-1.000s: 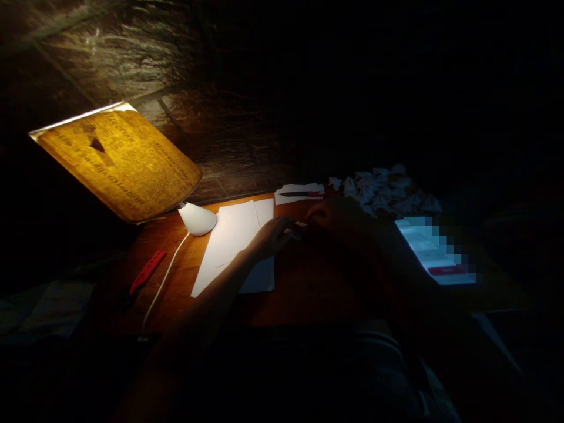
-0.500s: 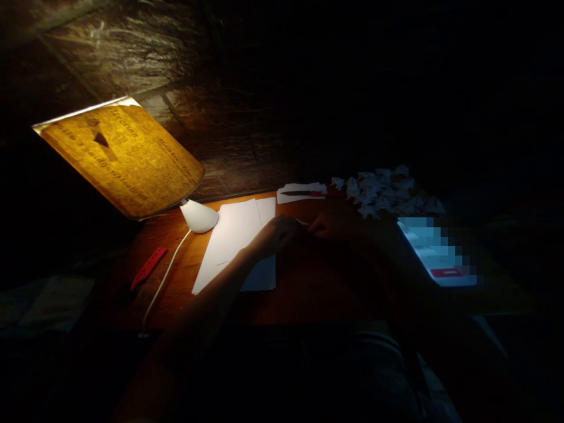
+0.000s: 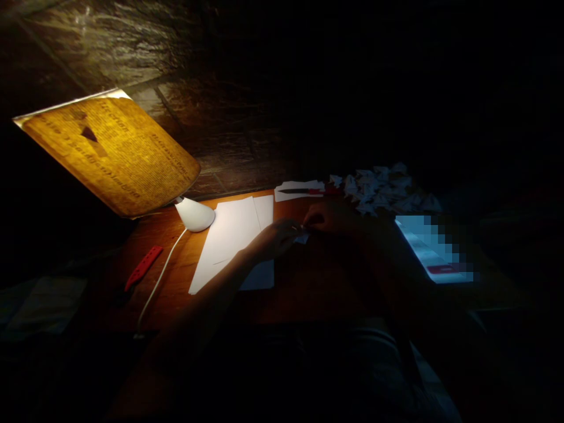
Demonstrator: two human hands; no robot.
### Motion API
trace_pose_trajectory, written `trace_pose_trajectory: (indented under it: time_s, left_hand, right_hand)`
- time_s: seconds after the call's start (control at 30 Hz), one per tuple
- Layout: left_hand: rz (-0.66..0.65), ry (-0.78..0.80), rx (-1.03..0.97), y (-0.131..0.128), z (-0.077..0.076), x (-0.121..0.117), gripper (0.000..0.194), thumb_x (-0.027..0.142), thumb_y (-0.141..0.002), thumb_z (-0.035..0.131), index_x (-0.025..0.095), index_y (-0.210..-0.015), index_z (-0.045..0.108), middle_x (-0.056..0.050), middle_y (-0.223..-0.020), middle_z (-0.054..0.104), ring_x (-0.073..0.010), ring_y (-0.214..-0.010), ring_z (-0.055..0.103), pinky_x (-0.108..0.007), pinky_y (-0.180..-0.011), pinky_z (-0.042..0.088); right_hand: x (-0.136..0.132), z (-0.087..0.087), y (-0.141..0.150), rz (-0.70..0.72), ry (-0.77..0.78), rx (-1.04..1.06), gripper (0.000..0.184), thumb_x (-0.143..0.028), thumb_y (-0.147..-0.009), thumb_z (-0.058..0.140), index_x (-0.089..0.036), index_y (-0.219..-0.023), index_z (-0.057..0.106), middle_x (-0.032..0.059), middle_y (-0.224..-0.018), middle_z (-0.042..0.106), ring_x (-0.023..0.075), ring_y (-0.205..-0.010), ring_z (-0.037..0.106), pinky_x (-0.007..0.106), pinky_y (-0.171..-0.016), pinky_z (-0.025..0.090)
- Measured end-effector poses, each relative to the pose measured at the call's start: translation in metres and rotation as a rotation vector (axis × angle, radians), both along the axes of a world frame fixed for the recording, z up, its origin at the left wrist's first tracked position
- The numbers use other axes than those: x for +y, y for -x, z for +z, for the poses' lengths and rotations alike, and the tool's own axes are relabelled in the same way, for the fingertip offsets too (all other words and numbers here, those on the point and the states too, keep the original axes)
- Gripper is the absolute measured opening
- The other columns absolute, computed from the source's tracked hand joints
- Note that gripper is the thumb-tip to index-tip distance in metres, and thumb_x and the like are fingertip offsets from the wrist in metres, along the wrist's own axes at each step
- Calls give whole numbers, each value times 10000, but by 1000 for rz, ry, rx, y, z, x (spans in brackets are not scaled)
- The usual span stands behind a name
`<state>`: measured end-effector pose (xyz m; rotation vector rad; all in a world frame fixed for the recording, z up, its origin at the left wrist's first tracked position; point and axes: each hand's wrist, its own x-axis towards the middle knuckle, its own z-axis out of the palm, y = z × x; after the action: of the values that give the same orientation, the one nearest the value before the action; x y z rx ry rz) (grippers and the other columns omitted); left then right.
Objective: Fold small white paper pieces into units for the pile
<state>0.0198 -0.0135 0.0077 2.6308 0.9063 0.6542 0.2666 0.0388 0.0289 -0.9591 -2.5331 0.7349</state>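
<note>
The left hand (image 3: 275,239) and right hand (image 3: 330,218) are seemingly pinching a light, flimsy paper scrap (image 3: 302,238), which is best held gently by its edges.

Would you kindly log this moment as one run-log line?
Left hand: holds small white paper piece | Right hand: pinches same piece | Nearby: flat white paper sheets; folded white paper heap

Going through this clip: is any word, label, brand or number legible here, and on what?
Printed sheet: columns of print, too blurred to read.
Screen: pixelated; its red button is unreadable.
Red strip: no legible marks.
Nothing else is readable.
</note>
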Motion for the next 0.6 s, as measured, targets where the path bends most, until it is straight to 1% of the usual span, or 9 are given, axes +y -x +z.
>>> trace_pose_trajectory:
  time_s: [0.27,0.43,0.6]
  left_hand:
    - [4,12,-16,1,0,1,256,148,-1007,570,200,-1121,794,-106,-1163,763,-251,-1140,679,-439,-990,577]
    - [-8,-3,-44,1,-1,1,262,144,-1012,567,193,-1133,795,-113,-1161,768,-251,-1134,684,-444,-989,581]
    - [-7,-9,-37,1,-2,3,258,150,-1009,574,194,-1142,791,-114,-1167,768,-249,-1110,690,-440,-976,585]
  right_hand:
    - [4,-1,-4,-13,5,38,187,-168,-872,740,-207,-1008,861,77,-1033,792,202,-932,717,296,-840,489]
    - [6,-2,-6,-20,44,42,191,-208,-869,762,-211,-1031,863,72,-1021,787,195,-913,702,285,-797,478]
    - [7,-5,-6,-24,59,62,218,-162,-853,746,-214,-1025,870,74,-1016,787,196,-911,705,290,-808,481]
